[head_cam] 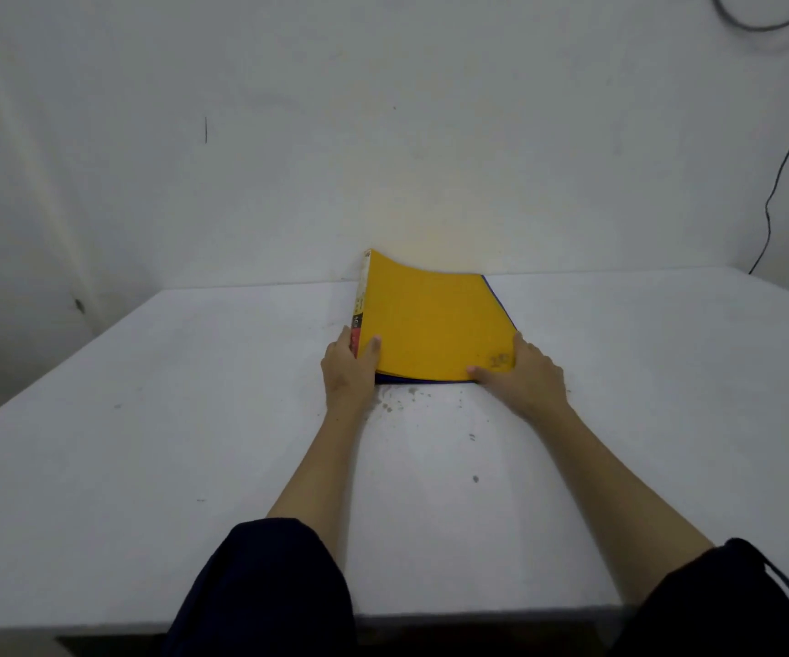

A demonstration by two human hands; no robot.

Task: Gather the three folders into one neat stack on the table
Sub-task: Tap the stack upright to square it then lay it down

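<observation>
A yellow folder lies on top of a pile at the far middle of the white table, close to the wall. A dark blue folder shows as a thin edge along the pile's right and near sides. A third folder cannot be made out. My left hand grips the pile's near left corner at the spine, thumb on the yellow cover. My right hand holds the near right corner, thumb along the front edge. The yellow cover's far left corner curls upward.
A white wall stands right behind the pile. A black cable hangs down the wall at the far right. Small dark specks mark the tabletop just in front of the pile. The table's near edge runs along the bottom.
</observation>
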